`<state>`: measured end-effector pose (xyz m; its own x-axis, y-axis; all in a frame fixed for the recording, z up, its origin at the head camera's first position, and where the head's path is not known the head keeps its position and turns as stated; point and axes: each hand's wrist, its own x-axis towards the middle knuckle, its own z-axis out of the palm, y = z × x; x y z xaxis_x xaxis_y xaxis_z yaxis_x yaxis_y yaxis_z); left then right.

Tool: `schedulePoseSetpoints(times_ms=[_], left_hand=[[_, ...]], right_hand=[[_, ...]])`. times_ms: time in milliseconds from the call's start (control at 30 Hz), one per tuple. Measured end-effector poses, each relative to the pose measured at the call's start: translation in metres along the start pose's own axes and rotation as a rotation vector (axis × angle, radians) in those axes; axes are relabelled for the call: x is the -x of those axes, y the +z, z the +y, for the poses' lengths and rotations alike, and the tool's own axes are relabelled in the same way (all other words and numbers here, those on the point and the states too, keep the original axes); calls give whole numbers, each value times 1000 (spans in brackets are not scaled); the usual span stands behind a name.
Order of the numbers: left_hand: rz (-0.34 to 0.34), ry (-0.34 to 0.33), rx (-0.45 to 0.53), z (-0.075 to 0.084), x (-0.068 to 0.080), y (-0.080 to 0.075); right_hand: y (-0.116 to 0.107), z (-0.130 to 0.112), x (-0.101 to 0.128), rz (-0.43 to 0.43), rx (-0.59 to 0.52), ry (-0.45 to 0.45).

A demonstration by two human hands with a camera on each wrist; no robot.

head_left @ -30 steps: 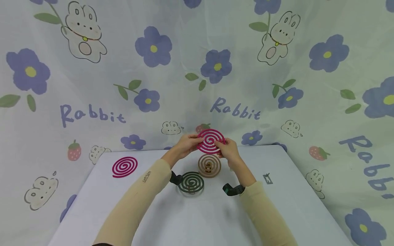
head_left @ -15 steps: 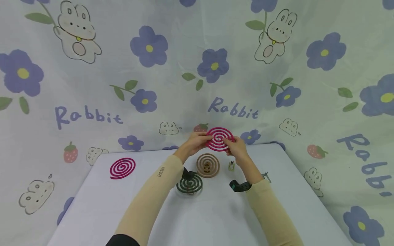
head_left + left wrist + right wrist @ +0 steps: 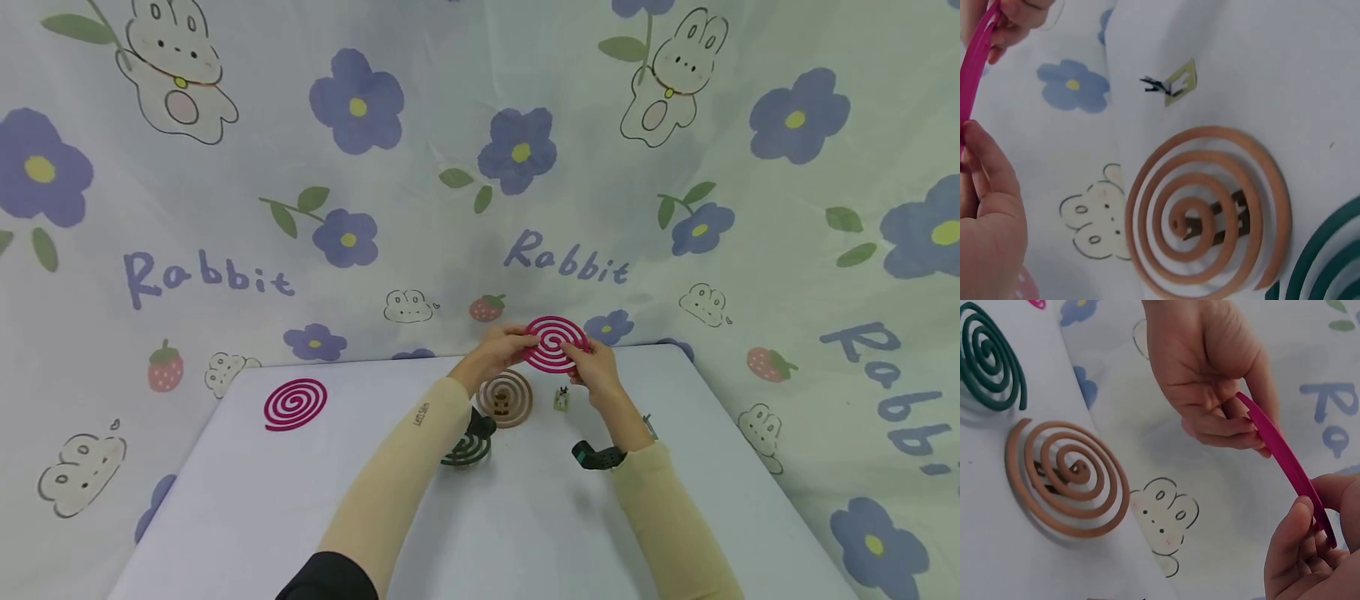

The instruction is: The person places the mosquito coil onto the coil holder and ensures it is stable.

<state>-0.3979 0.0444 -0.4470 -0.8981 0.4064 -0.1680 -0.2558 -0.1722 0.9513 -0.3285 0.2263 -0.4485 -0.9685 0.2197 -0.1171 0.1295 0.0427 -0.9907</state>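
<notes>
Both hands hold one pink mosquito coil up near the far edge of the table. My left hand pinches its left rim and my right hand pinches its right side. Edge-on in the wrist views, the coil looks thin and slightly bowed. Below the hands, a brown mosquito coil lies over a small metal stand that shows through its rings. A green mosquito coil sits nearer, partly covered by my left wrist in the head view. Beyond the brown coil is a small yellowish metal stand with an upright dark prong.
Another pink mosquito coil lies flat at the left of the white table. A grey metal stand on the right is mostly hidden behind my right wrist. A patterned cloth hangs behind and beside the table.
Both hands have moved right with the pink coil between them. The yellowish stand has come into sight, while my left wrist now overlaps the green coil and my right wrist hides most of the grey stand.
</notes>
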Motion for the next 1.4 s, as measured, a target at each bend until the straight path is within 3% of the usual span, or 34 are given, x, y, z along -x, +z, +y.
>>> schedulePoseSetpoints(times_ms=[367, 733, 900, 1133, 1400], left_hand=[[34, -49, 34, -23, -11, 15], [61, -65, -22, -45, -15, 19], [101, -63, -101, -59, -18, 20], [152, 4, -220, -71, -16, 25], [207, 4, -334, -81, -17, 28]], right_hand=[[-13, 22, -5, 39, -17, 38], [-20, 48, -8, 67, -6, 67], [-22, 61, -9, 80, -9, 78], [-20, 78, -13, 125, -15, 89], [-18, 95, -19, 172, -46, 63]])
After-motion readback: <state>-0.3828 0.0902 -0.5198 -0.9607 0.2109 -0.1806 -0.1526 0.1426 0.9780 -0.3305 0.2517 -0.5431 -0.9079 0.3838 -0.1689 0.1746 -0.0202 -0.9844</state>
